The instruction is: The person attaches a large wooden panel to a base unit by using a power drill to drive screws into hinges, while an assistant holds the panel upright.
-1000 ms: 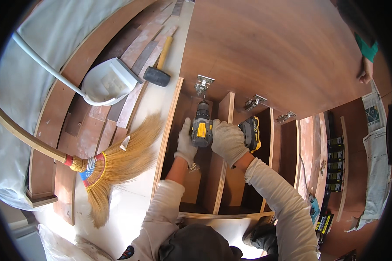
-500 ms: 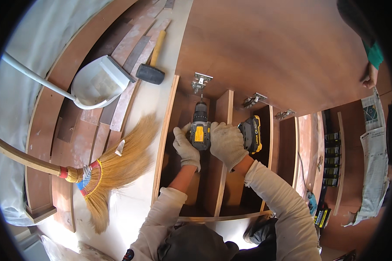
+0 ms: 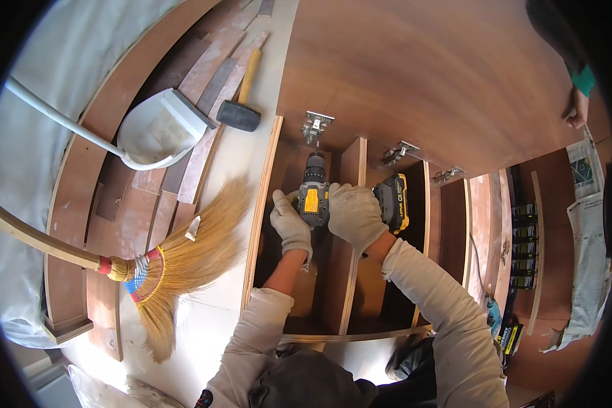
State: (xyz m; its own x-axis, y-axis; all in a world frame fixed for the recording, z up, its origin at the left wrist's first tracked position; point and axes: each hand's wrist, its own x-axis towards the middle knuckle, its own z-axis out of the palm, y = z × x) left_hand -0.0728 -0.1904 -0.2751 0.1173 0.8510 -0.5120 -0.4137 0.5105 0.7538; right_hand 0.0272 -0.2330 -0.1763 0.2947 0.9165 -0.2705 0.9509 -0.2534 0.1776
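A grey and yellow cordless drill [image 3: 313, 190] lies between my gloved hands, its chuck toward the leftmost metal hinge [image 3: 317, 128] on a brown panel [image 3: 415, 75]. My right hand [image 3: 358, 217] is closed round the drill's handle, with the black and yellow battery [image 3: 393, 203] beyond it. My left hand [image 3: 290, 221] curls against the left side of the drill body, its fingertips partly hidden. Under both hands is an open wooden cabinet frame with dividers [image 3: 350, 238]. The bit's tip is too small to make out against the hinge.
At left lie a straw broom [image 3: 194, 251], a white dustpan [image 3: 160, 132], a rubber mallet [image 3: 239, 115] and wood strips. Two more hinges [image 3: 400, 153] line the panel edge. Another person's hand [image 3: 578, 109] touches the panel at upper right. Newspaper [image 3: 588, 238] lies at far right.
The drill's chuck sits slightly closer to the hinge, and less of the bit shows. The whole view has shifted a little; both hands keep their hold.
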